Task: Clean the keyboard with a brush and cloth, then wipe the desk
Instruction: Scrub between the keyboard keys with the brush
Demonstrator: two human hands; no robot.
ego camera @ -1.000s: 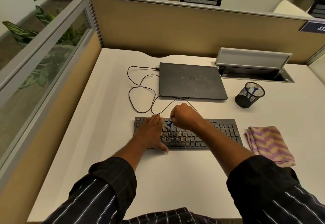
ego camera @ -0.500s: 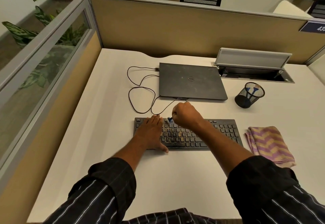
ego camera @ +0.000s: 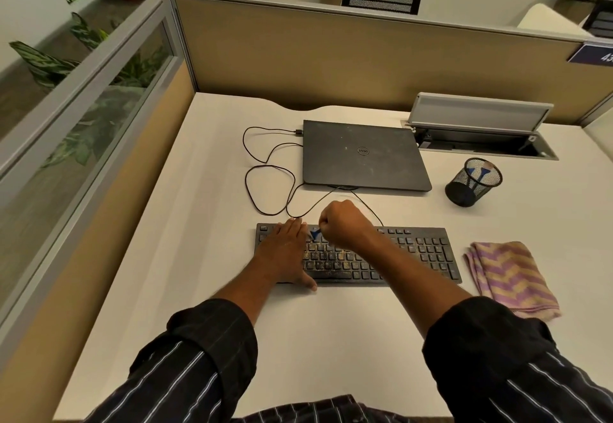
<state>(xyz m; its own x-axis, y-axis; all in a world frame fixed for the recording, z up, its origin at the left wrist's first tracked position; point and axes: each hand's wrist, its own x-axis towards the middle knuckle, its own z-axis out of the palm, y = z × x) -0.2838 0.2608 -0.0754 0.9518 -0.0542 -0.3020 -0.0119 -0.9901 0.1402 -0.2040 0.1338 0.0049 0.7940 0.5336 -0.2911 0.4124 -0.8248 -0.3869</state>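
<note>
One black keyboard [ego camera: 414, 253] lies on the bench [ego camera: 331, 329]. One folded purple-and-tan cloth [ego camera: 510, 276] lies just to its right, one closed laptop [ego camera: 363, 155] behind it, and one mesh pen cup [ego camera: 472, 182] holds two blue-handled tools. The left hand [ego camera: 285, 250] lies flat, fingers straight, on the keyboard's left end. The right hand [ego camera: 343, 223] is a fist, fingers curled round one small blue brush [ego camera: 314, 233] at the upper key rows. Since half a second ago the brush tip has drawn slightly nearer the person, and the left hand is unmoved.
</note>
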